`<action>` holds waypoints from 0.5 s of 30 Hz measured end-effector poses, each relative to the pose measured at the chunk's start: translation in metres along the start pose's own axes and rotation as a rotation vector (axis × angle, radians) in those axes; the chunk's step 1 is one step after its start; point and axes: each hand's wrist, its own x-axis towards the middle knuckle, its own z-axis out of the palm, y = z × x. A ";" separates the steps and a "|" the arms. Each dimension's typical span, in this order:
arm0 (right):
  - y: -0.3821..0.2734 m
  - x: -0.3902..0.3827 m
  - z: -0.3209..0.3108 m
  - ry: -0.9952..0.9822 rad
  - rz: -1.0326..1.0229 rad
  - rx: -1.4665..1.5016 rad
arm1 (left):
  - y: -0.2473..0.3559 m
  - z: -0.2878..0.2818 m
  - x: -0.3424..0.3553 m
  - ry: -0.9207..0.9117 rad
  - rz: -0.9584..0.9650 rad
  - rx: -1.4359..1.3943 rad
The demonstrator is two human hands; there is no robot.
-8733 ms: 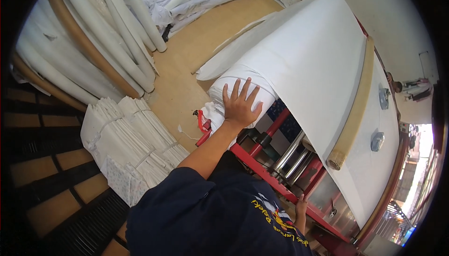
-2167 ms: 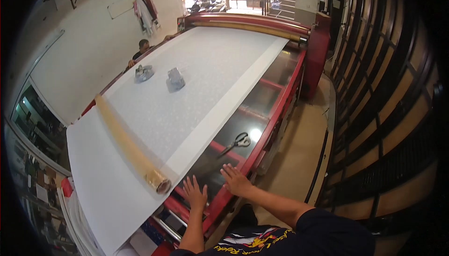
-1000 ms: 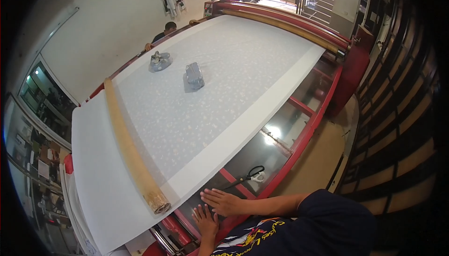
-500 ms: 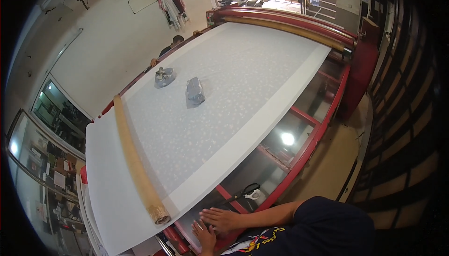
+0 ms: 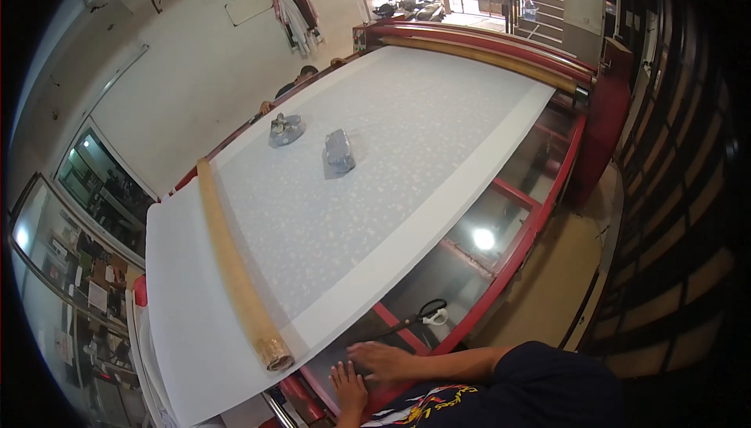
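Note:
My left hand lies with fingers stretched out on the table's glass edge, holding nothing. Beside it, my right hand rests flat, its fingers reaching toward the left one. Scissors with dark handles lie beyond the right hand, close to a small white object whose kind I cannot make out. In front of my hands spreads a sheet of white paper, covered in part by thin, pale patterned fabric. A brown cardboard roll lies across the left part, its near end just beyond my left hand.
Two wrapped grey bundles sit on the fabric. Red rollers and a brown tube span the far end of the red-framed table. Another person is low at the far side, a hand on the edge.
The view has shifted slightly. My left hand has flattened onto the table, fingers pointing forward, and my right hand has slid a little. The other person's head has dipped lower.

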 end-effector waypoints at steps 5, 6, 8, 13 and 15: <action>-0.031 0.009 0.027 0.220 0.023 -0.385 | -0.014 -0.022 -0.002 0.006 0.045 -0.075; -0.029 0.003 0.034 0.216 0.028 -0.381 | -0.012 -0.029 0.000 -0.004 0.070 -0.061; -0.013 -0.016 0.044 0.076 0.207 -0.259 | 0.003 -0.046 0.009 0.095 0.076 -0.092; -0.051 0.039 0.015 0.011 0.332 -0.451 | -0.021 -0.049 0.006 0.135 0.197 -0.090; -0.058 0.048 0.007 0.182 0.215 -0.420 | -0.023 -0.040 0.010 -0.028 0.156 -0.057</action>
